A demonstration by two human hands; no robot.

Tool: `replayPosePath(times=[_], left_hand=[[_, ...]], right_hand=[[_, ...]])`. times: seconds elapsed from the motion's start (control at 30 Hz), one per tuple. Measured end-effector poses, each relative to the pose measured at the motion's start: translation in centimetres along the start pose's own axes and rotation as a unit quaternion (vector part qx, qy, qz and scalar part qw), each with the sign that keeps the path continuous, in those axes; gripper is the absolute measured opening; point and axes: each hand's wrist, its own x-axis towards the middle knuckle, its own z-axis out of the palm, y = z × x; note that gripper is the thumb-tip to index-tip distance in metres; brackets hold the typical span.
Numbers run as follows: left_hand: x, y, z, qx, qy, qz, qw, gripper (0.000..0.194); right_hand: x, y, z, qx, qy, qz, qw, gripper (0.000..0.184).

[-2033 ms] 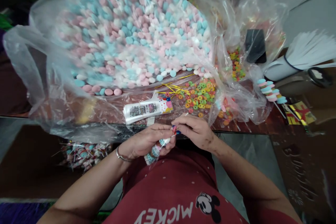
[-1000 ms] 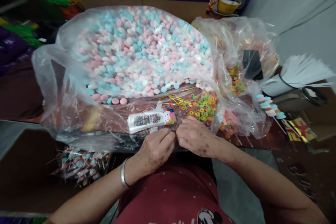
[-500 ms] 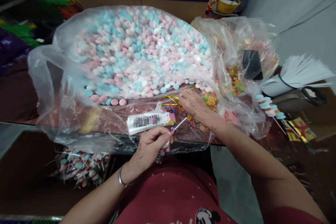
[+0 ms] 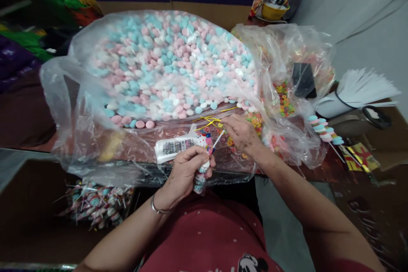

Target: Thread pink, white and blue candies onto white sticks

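Note:
My left hand [image 4: 188, 170] is closed around the gathered neck of a clear bag with a marshmallow skewer [image 4: 200, 180] inside. Pink, white and blue marshmallows show below the fingers, and the white stick [image 4: 218, 142] points up and to the right. My right hand [image 4: 240, 134] is just beyond the stick's tip, its thumb and forefinger pinched at the end of a gold twist tie; the fingertips partly hide it. More gold twist ties [image 4: 207, 119] lie left of those fingers. Beneath both hands are a stack of printed clear bags [image 4: 175, 146] and loose ring-shaped gummies [image 4: 233, 149].
A large clear sack of marshmallows [image 4: 172, 63] covers the table's back. Bags of colourful rings [image 4: 285, 100], a dark phone-like slab [image 4: 303, 80] and a holder of white sticks [image 4: 363, 87] stand right. Finished skewers [image 4: 95, 202] fill a carton at lower left.
My right hand has drawn back from the twist ties toward me, closer to the stick. My left hand has risen slightly and turned, showing more of the bagged skewer.

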Motion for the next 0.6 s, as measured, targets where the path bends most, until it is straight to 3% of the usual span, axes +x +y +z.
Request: replayPosePath(times=[0.1, 0.2, 0.5, 0.6], left_hand=[[0.7, 0.0, 0.4, -0.013, -0.007, 0.008, 1.000, 0.016], [1.0, -0.4, 0.5, -0.007, -0.014, 0.007, 1.000, 0.016], [0.6, -1.0, 0.7, 0.011, 0.036, 0.031, 0.999, 0.020], [0.6, -1.1, 0.4, 0.049, 0.045, 0.045, 0.997, 0.019]], right_hand=[[-1.4, -2.9, 0.1, 0.139, 0.020, 0.025, 0.990, 0.021], [-2.7, -4.9, 0.4, 0.200, 0.022, 0.037, 0.979, 0.020], [-3.9, -5.3, 1.1, 0.250, 0.030, 0.064, 0.966, 0.019], [-4.0, -5.7, 1.3, 0.194, 0.028, 0.040, 0.980, 0.020]])
